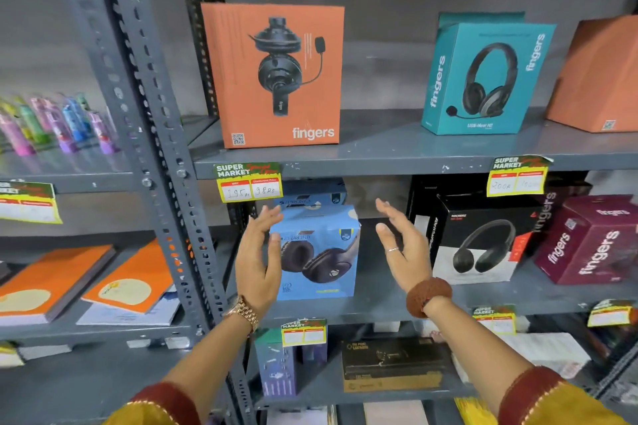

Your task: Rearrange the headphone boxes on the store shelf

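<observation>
A light blue headphone box (319, 252) stands on the middle shelf (379, 304), with a second blue box (312, 195) behind it. My left hand (259, 255) is open beside the front box's left edge, fingers at its upper corner. My right hand (404, 245) is open to the box's right, a gap apart from it. On the upper shelf (397, 159) stand an orange headphone box (276, 76), a teal headphone box (483, 79) and part of another orange box (600, 76). A black-and-white headphone box (480, 238) and a maroon box (590, 238) sit to the right on the middle shelf.
Grey slotted uprights (152, 134) divide the racks. Yellow price tags (248, 181) hang on the shelf edges. The left rack holds orange notebooks (51, 283) and coloured bottles (58, 121). The lower shelf carries a dark flat box (393, 366) and a small purple box (278, 366).
</observation>
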The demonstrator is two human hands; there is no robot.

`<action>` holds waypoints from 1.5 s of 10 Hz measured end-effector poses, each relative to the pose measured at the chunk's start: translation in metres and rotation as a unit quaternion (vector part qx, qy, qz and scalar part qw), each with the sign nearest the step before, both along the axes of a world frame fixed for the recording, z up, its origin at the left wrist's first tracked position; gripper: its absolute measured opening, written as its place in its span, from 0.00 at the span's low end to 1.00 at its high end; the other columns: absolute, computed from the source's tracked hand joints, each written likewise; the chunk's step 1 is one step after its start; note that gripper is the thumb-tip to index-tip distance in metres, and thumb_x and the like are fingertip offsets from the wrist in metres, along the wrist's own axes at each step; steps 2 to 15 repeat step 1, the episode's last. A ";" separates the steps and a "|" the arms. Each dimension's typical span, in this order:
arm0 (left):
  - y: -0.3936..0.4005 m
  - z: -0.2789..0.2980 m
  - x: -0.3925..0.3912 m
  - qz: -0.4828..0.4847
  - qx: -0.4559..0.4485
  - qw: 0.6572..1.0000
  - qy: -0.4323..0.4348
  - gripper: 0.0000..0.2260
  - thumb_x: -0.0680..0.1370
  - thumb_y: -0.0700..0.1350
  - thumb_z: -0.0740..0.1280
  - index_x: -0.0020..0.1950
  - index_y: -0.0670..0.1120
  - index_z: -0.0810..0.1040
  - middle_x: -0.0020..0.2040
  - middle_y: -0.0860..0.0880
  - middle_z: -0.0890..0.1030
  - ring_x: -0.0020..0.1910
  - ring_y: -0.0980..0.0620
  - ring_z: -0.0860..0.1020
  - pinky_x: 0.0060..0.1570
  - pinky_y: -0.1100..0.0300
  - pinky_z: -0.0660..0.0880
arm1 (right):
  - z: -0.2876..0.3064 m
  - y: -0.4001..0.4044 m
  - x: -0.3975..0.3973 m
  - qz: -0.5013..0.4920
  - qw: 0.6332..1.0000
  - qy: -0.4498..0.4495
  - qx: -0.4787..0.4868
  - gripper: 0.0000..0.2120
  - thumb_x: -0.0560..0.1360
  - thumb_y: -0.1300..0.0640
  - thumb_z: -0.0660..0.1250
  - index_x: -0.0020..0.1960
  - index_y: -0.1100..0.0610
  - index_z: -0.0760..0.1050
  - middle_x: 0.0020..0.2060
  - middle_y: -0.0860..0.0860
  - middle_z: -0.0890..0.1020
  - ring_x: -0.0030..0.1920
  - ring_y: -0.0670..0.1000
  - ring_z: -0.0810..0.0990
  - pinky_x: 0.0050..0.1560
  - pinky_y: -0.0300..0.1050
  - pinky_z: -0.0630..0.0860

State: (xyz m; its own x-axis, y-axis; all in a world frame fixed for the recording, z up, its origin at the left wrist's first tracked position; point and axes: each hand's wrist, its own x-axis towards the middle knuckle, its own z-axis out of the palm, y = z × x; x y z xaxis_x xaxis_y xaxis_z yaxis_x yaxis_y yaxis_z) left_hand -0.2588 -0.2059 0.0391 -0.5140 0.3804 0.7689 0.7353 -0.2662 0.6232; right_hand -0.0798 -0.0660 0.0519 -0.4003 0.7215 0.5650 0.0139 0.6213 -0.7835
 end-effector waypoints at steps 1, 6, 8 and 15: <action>-0.003 0.032 -0.004 0.019 0.011 0.991 0.134 0.13 0.78 0.44 0.56 0.61 0.50 0.73 0.64 0.52 0.75 0.71 0.55 0.67 0.74 0.53 0.57 | 0.032 -0.004 0.010 -0.027 0.987 0.008 0.159 0.16 0.77 0.54 0.58 0.64 0.53 0.71 0.68 0.45 0.70 0.72 0.40 0.61 0.71 0.33 0.58; -0.003 0.032 -0.004 0.019 0.011 0.991 0.134 0.13 0.78 0.44 0.56 0.61 0.50 0.73 0.64 0.52 0.75 0.71 0.55 0.67 0.74 0.53 0.57 | 0.032 -0.004 0.010 -0.027 0.987 0.008 0.159 0.16 0.77 0.54 0.58 0.64 0.53 0.71 0.68 0.45 0.70 0.72 0.40 0.61 0.71 0.33 0.58; -0.003 0.032 -0.004 0.019 0.011 0.991 0.134 0.13 0.78 0.44 0.56 0.61 0.50 0.73 0.64 0.52 0.75 0.71 0.55 0.67 0.74 0.53 0.57 | 0.032 -0.004 0.010 -0.027 0.987 0.008 0.159 0.16 0.77 0.54 0.58 0.64 0.53 0.71 0.68 0.45 0.70 0.72 0.40 0.61 0.71 0.33 0.58; -0.003 0.032 -0.004 0.019 0.011 0.991 0.134 0.13 0.78 0.44 0.56 0.61 0.50 0.73 0.64 0.52 0.75 0.71 0.55 0.67 0.74 0.53 0.57 | 0.032 -0.004 0.010 -0.027 0.987 0.008 0.159 0.16 0.77 0.54 0.58 0.64 0.53 0.71 0.68 0.45 0.70 0.72 0.40 0.61 0.71 0.33 0.58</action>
